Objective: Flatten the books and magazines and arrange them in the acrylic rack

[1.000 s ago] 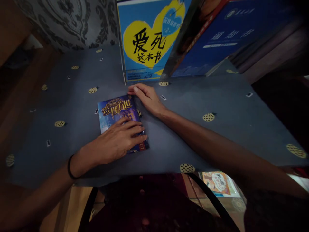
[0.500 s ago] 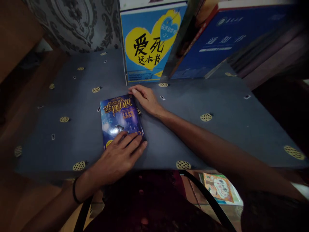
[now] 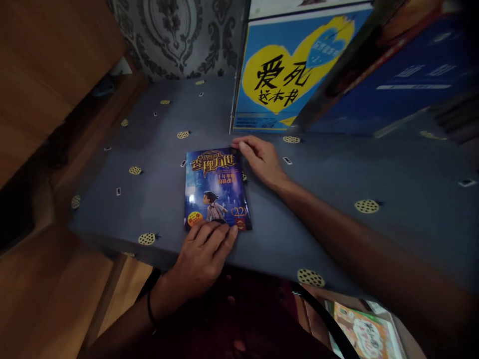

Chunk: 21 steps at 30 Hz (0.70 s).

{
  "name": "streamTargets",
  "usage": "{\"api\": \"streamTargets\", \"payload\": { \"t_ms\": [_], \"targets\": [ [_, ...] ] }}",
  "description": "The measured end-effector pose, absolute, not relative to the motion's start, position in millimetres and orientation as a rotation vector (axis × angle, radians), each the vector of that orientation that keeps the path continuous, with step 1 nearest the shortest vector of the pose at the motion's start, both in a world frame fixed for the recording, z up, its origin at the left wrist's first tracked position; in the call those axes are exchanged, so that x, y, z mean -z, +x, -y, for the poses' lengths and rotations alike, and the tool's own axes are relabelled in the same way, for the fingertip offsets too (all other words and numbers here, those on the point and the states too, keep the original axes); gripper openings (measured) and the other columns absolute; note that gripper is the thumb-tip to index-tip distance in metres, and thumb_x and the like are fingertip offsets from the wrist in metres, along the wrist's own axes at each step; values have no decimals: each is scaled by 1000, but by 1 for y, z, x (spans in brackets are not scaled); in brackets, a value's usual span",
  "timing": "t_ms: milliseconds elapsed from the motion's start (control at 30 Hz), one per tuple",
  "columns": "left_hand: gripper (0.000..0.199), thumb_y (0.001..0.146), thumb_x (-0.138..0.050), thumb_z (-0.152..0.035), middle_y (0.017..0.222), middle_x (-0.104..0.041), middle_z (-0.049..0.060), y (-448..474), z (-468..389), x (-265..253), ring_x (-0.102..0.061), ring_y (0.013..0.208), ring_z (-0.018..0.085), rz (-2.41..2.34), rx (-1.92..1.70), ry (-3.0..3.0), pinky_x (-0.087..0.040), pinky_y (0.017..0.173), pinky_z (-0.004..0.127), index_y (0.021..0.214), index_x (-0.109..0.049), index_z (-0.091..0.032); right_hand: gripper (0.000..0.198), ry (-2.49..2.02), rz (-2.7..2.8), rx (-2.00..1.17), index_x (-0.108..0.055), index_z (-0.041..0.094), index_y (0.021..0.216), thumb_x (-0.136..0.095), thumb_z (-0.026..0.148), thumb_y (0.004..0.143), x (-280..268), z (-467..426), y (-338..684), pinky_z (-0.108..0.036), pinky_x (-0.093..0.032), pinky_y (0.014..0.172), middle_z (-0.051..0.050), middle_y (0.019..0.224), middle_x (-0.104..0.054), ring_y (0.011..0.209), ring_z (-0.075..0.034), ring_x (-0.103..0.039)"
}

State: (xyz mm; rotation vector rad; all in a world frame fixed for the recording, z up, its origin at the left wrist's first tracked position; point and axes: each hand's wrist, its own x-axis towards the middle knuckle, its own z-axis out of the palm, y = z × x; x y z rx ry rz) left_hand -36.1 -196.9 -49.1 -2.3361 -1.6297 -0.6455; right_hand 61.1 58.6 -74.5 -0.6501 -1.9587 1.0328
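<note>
A small book (image 3: 209, 184) with a glossy blue and purple cover lies flat on the cloth-covered table, its title at the far end and a running cartoon figure low on the cover. Across its near edge rest the fingertips of my left hand (image 3: 204, 254), palm down, fingers extended and close together. My right hand (image 3: 262, 159) lies beside the far right corner, thumb and fingertips touching that corner, fingers loosely bent. Whether any finger reaches under the cover is hidden.
Behind stands a blue book with a yellow heart (image 3: 277, 80), and right of it a dark blue folder-like cover (image 3: 411, 89). The grey tablecloth (image 3: 160, 149) has a pineapple print. Below the table's front edge lies an orange and white book (image 3: 364, 334).
My left hand has slid back from the lower cover to the near edge, uncovering the cartoon figure. My right hand keeps to the far right corner. The view has turned left.
</note>
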Motion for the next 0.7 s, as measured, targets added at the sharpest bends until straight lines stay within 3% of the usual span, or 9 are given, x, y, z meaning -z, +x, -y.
{"api": "streamTargets", "payload": {
  "t_ms": [700],
  "targets": [
    [47,94,-44,2,113,-72,12,-58,229,57,-64,109,23,1915,890,-2102,-58,92,40,134,-59,-17,39,-683,1966,-1050,-73,24,107,-53,56,96,72,-56,62,-48,-53,97,-7,107,-77,105,-27,-71]
  ]
}}
